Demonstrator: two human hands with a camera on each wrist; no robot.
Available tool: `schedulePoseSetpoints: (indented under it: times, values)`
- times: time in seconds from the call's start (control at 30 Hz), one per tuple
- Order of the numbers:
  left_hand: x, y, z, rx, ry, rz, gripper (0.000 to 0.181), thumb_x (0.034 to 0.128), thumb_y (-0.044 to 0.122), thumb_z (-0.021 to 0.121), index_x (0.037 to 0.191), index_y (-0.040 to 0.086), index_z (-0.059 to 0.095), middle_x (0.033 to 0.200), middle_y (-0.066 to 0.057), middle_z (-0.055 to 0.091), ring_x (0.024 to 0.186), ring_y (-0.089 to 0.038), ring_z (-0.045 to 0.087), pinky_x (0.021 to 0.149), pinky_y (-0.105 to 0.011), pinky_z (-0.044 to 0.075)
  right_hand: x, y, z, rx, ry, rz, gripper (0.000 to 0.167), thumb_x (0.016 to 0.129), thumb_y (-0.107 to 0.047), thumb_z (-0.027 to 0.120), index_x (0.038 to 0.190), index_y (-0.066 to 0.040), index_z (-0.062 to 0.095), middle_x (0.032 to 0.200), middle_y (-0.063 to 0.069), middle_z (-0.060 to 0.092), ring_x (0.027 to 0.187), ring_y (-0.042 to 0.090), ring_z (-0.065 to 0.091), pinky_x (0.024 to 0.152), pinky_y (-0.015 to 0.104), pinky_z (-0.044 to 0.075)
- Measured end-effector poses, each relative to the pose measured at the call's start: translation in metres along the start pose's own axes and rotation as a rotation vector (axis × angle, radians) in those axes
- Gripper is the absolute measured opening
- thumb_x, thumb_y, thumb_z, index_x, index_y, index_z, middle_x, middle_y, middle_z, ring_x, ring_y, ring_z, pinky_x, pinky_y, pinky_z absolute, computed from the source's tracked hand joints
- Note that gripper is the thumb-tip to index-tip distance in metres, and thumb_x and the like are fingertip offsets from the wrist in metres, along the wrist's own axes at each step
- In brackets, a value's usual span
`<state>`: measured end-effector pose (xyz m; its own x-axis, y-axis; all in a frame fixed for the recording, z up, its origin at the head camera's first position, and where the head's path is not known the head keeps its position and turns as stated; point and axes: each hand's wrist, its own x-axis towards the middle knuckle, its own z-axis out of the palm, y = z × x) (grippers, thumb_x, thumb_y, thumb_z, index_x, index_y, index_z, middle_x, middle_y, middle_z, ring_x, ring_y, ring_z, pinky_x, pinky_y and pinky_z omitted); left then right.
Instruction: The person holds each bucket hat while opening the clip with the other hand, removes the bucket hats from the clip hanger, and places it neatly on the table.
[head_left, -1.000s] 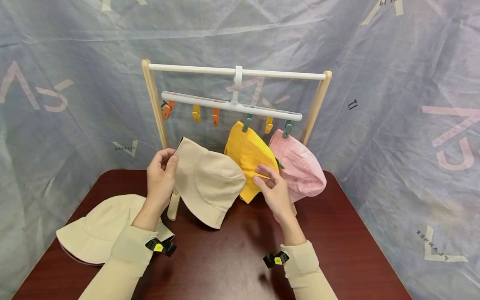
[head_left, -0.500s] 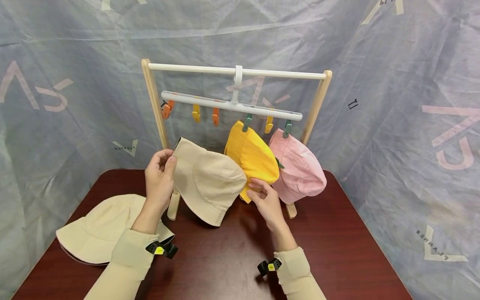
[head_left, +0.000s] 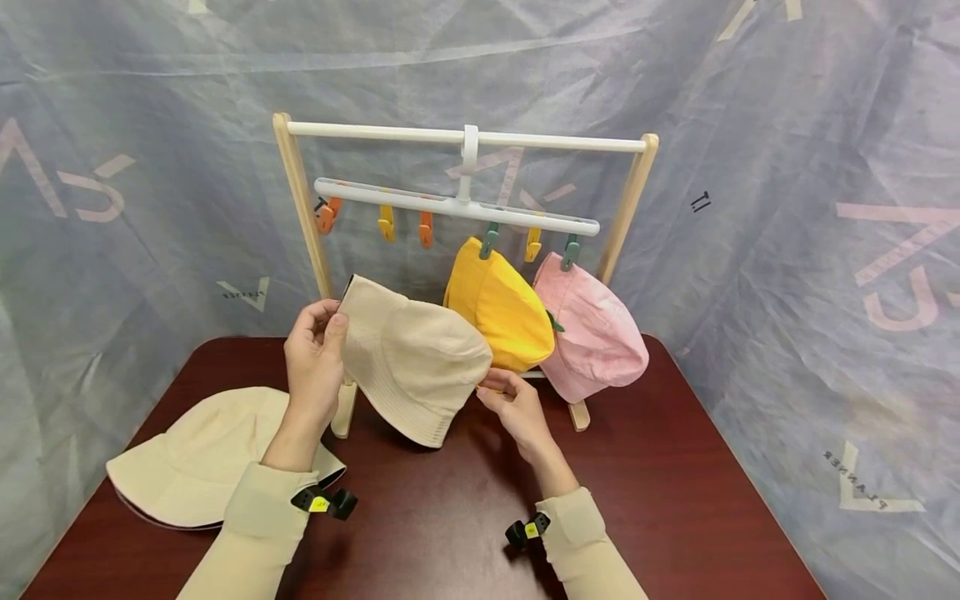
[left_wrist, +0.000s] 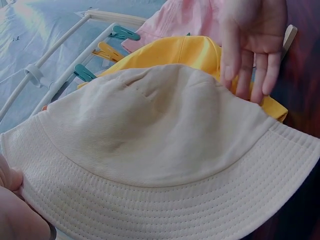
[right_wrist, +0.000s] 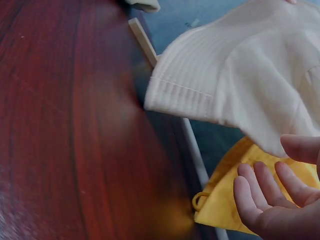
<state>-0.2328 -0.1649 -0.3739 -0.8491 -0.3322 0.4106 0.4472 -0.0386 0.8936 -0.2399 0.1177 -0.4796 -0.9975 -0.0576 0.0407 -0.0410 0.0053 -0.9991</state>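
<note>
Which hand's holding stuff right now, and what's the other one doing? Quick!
Left hand: closed, pinching the beige cloth bucket hat at one edge.
Right hand: open, close to that hat; I can't tell if it touches.

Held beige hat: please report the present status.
Left hand pinches beige hat by brim. Right hand at crown, contact unclear. Hat held up, unclipped. Yellow hat hangs close behind, may obstruct.
</note>
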Motion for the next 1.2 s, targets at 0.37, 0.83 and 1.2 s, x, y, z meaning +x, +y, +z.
schedulePoseSetpoints:
  times: [0.37, 0.83, 1.2]
  values:
    - [0.001, -0.003, -0.004, -0.022, 0.029, -0.004, 0.015, 0.1086, 0.013, 0.062, 0.121, 0.007, 0.063, 0.113, -0.003, 0.057, 0.104, -0.016, 0.054, 0.091, -0.022, 0.045, 0.004, 0.010, 0.009, 0.094, 0.013, 0.010, 0.028, 0.101, -0.003, 0.071, 0.126, 0.006, 0.066, 0.116, 0.024, 0.071, 0.107, 0.034, 0.074, 0.102, 0.052, 0.057]
    - [0.001, -0.005, -0.012, -0.009, 0.038, -0.047, 0.014, 0.1087, 0.011, 0.060, 0.122, 0.008, 0.062, 0.114, -0.002, 0.057, 0.107, -0.015, 0.054, 0.093, -0.021, 0.045, 0.002, 0.008, 0.013, 0.129, 0.051, -0.017, 0.021, 0.099, -0.002, 0.071, 0.118, 0.005, 0.067, 0.101, 0.014, 0.074, 0.092, 0.023, 0.076, 0.091, 0.046, 0.063]
    - [-0.002, -0.012, -0.028, 0.027, 0.036, -0.104, 0.018, 0.1076, 0.010, 0.062, 0.125, 0.006, 0.062, 0.111, -0.002, 0.055, 0.103, -0.013, 0.054, 0.088, -0.016, 0.047, 0.001, 0.001, 0.011, 0.138, 0.071, 0.002, 0.020, 0.098, -0.002, 0.072, 0.117, 0.004, 0.068, 0.097, 0.012, 0.074, 0.084, 0.018, 0.074, 0.080, 0.032, 0.064]
